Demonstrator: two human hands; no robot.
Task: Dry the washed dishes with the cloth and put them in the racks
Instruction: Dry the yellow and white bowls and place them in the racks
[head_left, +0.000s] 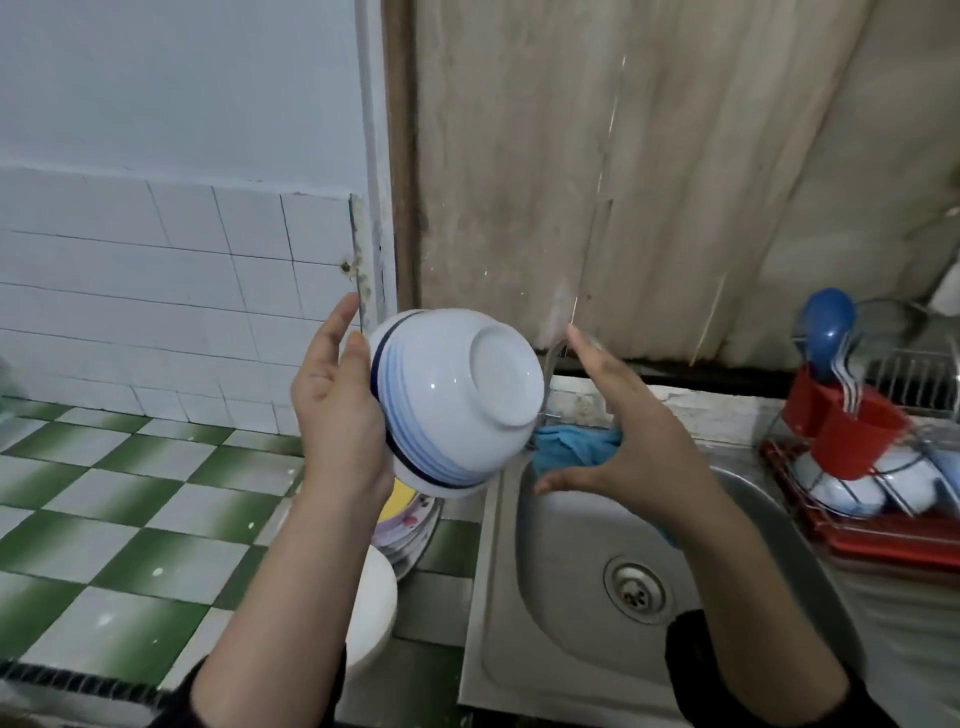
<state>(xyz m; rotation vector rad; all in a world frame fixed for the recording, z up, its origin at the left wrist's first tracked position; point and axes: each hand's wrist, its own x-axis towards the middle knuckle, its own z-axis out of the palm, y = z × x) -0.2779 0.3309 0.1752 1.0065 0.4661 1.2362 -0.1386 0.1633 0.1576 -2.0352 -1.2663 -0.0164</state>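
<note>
My left hand (332, 415) grips a white bowl (457, 400) with blue stripes by its rim and holds it tilted, foot turned toward me, above the sink's left edge. To the right of the bowl, my right hand (639, 441) is apart from it, index finger and thumb spread. A blue cloth (571, 447) sits in that hand's palm, and a bit of it hangs below the wrist. The fingers that hold the cloth are hidden. At the far right stands a wire dish rack (914, 379) on a red tray (883, 535), with white dishes lying in it.
A steel sink (582, 545) with a drain lies below my hands, a tap behind the bowl. A red cutlery holder (852, 431) with spoons hangs on the rack. Stacked plates (405, 525) and a white dish (371, 613) sit left of the sink on a green-and-white tiled counter (130, 519).
</note>
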